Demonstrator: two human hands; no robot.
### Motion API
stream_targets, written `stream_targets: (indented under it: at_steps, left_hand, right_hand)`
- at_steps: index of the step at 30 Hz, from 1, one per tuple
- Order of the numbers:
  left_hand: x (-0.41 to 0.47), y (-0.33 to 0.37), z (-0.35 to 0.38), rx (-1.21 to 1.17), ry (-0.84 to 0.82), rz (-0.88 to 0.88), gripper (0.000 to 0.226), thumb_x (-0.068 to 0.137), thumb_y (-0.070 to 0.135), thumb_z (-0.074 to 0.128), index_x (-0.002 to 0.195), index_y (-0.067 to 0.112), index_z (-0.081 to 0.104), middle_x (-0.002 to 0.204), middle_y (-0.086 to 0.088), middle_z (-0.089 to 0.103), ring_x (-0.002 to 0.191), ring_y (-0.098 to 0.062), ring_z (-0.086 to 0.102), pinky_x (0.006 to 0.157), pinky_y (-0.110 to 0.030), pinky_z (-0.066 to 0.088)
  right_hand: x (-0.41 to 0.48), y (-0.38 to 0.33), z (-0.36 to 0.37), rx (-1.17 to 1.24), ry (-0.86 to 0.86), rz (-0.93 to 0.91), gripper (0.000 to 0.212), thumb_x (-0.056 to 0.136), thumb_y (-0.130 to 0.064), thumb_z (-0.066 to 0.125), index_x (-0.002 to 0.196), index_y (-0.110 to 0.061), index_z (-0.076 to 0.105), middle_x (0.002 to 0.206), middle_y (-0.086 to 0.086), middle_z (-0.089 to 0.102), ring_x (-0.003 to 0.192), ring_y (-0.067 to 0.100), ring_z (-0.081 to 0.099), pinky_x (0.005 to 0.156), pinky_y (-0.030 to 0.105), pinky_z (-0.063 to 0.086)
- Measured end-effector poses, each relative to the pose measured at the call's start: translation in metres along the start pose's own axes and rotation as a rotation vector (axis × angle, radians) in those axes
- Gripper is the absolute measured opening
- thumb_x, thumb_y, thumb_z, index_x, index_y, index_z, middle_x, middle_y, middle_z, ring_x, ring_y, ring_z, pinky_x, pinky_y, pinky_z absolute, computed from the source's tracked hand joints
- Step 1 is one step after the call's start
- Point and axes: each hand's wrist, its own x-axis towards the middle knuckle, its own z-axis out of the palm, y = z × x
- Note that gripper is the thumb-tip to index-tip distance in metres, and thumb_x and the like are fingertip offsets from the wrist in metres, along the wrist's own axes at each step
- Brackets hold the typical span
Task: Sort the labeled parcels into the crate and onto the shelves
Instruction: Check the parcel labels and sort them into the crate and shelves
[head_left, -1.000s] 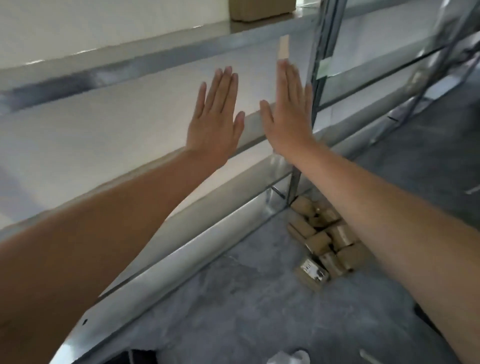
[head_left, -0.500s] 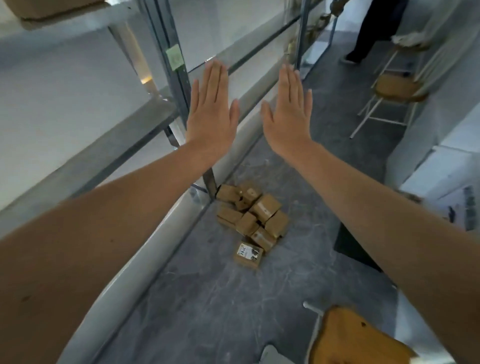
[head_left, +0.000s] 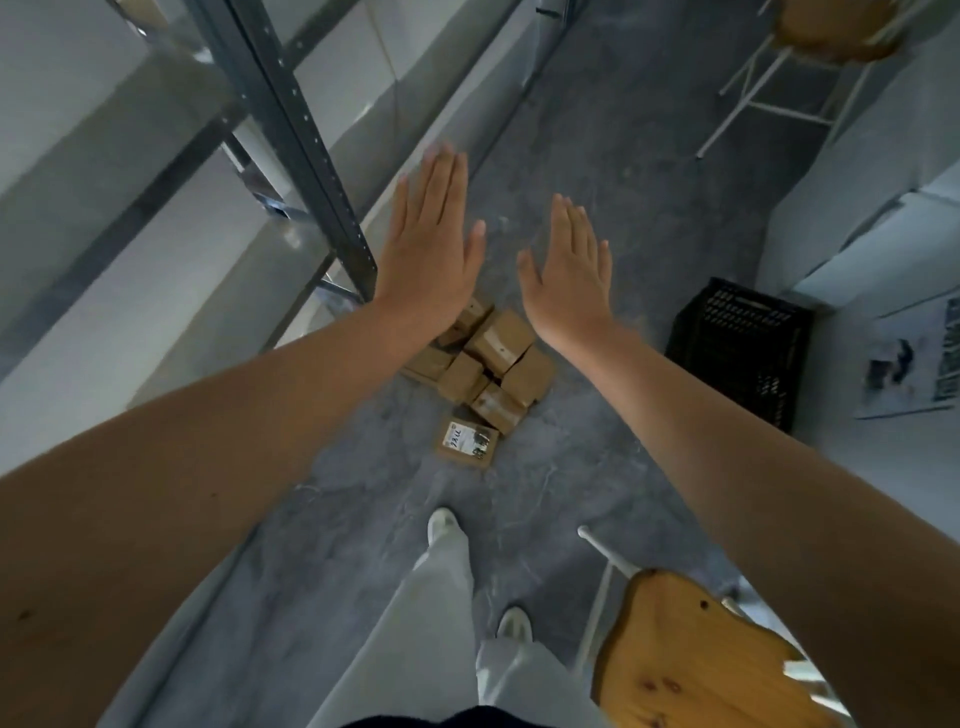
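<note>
Both hands — left hand (head_left: 428, 249) and right hand (head_left: 569, 273) — are flat and hold nothing, so the boxes (head_left: 485, 371) wait on the floor — crate (head_left: 743, 353) and shelves (head_left: 156, 171) come next.

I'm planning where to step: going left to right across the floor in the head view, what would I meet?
First the grey perforated metal shelf upright → pile of brown cardboard parcels → black plastic lattice crate.
</note>
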Motion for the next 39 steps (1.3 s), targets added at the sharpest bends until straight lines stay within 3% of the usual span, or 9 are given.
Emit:
stream_targets:
  at_steps: [10,17,19,22,24,27,30,33,39]
  left_hand:
    - [0.019,-0.123,0.165,-0.223,-0.222,-0.059,0.052,0.105,0.021,0.028,0.155,0.010,0.023,0.164,-0.006,0.019,0.152,-0.020,0.009,0.124,-0.044,0.007]
    - [-0.054,-0.172,0.329,-0.260,-0.427,-0.186,0.048,0.103,0.018,0.035,0.150,0.010,0.036,0.157,-0.010,0.034,0.150,-0.026,0.022,0.121,-0.046,0.018]
    - [-0.082,-0.177,0.376,-0.353,-0.456,-0.290,0.049,0.098,0.018,0.034,0.146,0.013,0.044,0.143,-0.013,0.051,0.137,-0.034,0.042,0.114,-0.049,0.032]
    - [-0.125,-0.177,0.438,-0.505,-0.421,-0.561,0.048,0.097,0.015,0.035,0.143,0.018,0.048,0.102,-0.003,0.058,0.090,-0.030,0.059,0.080,-0.041,0.049]
    - [-0.153,-0.179,0.483,-0.536,-0.458,-0.765,0.046,0.101,0.012,0.037,0.145,0.022,0.046,0.112,-0.007,0.063,0.090,-0.032,0.062,0.077,-0.038,0.050]
    - [-0.187,-0.187,0.552,-0.561,-0.500,-1.005,0.046,0.102,0.011,0.037,0.145,0.024,0.048,0.116,-0.014,0.067,0.064,-0.010,0.056,0.061,-0.023,0.045]
    - [-0.209,-0.196,0.618,-0.563,-0.579,-1.092,0.046,0.103,0.011,0.035,0.147,0.024,0.043,0.132,-0.011,0.061,0.074,-0.011,0.055,0.065,-0.024,0.045]
    - [-0.220,-0.199,0.671,-0.673,-0.608,-1.105,0.051,0.103,0.007,0.036,0.150,0.025,0.035,0.140,-0.008,0.056,0.073,-0.007,0.058,0.048,-0.012,0.044]
    - [-0.215,-0.206,0.712,-0.813,-0.463,-1.281,0.040,0.097,0.002,0.043,0.129,0.022,0.056,0.100,0.005,0.068,0.074,-0.001,0.060,0.053,-0.006,0.046]
  right_hand:
    - [0.069,0.046,0.170,0.096,-0.231,0.206,0.065,0.102,-0.026,0.041,0.157,-0.008,0.009,0.163,0.009,0.011,0.151,0.023,0.005,0.123,0.041,0.007]
    - [0.071,0.122,0.317,0.299,-0.438,0.356,0.054,0.098,-0.017,0.045,0.147,-0.001,0.028,0.144,0.018,0.037,0.128,0.029,0.040,0.108,0.040,0.036]
    - [0.063,0.151,0.365,0.333,-0.543,0.471,0.047,0.100,-0.020,0.045,0.142,-0.001,0.036,0.134,0.016,0.047,0.114,0.022,0.048,0.098,0.036,0.041]
    - [0.039,0.205,0.439,0.287,-0.735,0.666,0.030,0.102,-0.022,0.041,0.119,-0.001,0.053,0.101,0.013,0.057,0.090,0.023,0.056,0.074,0.030,0.045]
    - [0.021,0.237,0.486,0.194,-0.826,0.704,0.022,0.102,-0.019,0.039,0.108,-0.004,0.054,0.094,0.010,0.053,0.082,0.022,0.049,0.064,0.029,0.036]
    - [0.003,0.274,0.550,0.183,-0.895,0.754,0.034,0.102,-0.022,0.043,0.125,0.000,0.053,0.108,0.014,0.055,0.087,0.023,0.050,0.075,0.027,0.032]
    - [-0.008,0.300,0.604,0.270,-0.867,0.813,0.048,0.102,-0.026,0.048,0.142,-0.002,0.040,0.136,0.018,0.050,0.119,0.029,0.052,0.083,0.027,0.035]
    - [-0.014,0.316,0.649,0.373,-0.872,0.884,0.065,0.100,-0.032,0.051,0.153,-0.006,0.022,0.153,0.016,0.037,0.136,0.030,0.041,0.105,0.036,0.036]
    - [-0.008,0.314,0.674,0.581,-0.775,1.096,0.057,0.096,-0.028,0.057,0.146,-0.013,0.033,0.141,0.012,0.050,0.124,0.027,0.052,0.108,0.050,0.041]
